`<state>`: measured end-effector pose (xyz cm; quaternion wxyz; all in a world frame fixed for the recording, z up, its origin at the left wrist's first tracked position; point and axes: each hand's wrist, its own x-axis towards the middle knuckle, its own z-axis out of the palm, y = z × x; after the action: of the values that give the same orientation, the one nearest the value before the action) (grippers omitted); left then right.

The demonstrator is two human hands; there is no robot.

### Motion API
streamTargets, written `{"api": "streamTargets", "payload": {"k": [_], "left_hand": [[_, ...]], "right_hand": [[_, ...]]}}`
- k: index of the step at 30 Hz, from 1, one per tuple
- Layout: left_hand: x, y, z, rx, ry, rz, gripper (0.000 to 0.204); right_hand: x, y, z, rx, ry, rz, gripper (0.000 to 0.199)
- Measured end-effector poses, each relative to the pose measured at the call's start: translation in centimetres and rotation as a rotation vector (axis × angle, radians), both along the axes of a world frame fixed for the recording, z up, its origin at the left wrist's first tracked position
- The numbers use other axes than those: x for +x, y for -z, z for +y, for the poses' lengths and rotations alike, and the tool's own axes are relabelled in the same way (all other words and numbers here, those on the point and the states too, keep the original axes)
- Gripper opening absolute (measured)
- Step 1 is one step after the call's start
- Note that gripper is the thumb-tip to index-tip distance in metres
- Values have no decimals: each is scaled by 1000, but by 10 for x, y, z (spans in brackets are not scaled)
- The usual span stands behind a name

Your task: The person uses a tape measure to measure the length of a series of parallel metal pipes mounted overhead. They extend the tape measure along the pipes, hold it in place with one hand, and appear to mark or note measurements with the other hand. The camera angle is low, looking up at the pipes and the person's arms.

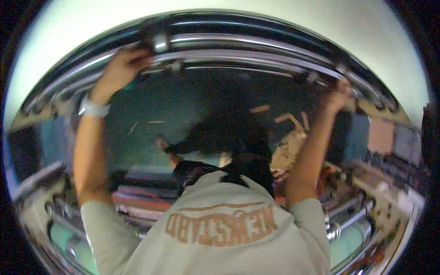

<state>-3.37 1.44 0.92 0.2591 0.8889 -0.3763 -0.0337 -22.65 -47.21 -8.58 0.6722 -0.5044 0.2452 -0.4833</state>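
A curved chrome rail made of several shiny bars arcs across the top of the view. My left hand is raised and closed around the rail's left part, with a white band on that wrist. At the rail's right end my right hand is also raised, and its fingers curl over the bar, though it is blurred. Between the two arms I see a head of dark hair and a pale beige shirt with brown lettering. The face is not visible.
Behind the arms is a dark teal wall with wooden pieces to the right. Chrome pipes lie at the lower right and cluttered shelves at the far right. A pale ceiling spans the top.
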Motion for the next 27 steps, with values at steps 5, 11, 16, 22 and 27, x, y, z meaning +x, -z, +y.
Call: {"api": "streamTargets", "payload": {"k": [5, 11, 16, 22, 27], "left_hand": [[20, 11, 1, 53, 93, 29, 29], [21, 3, -9, 130, 58, 76, 28], [21, 7, -9, 213, -38, 115, 32], [10, -23, -20, 280, -42, 102, 21], [11, -22, -10, 246, 116, 16, 19]], "right_hand": [[0, -8, -6, -49, 108, 136, 23], [-19, 27, -81, -198, -24, 150, 24], [1, 5, -26, -104, -9, 116, 22], [1, -10, -9, -93, 23, 87, 14], [4, -15, -1, -98, 23, 111, 10]]}}
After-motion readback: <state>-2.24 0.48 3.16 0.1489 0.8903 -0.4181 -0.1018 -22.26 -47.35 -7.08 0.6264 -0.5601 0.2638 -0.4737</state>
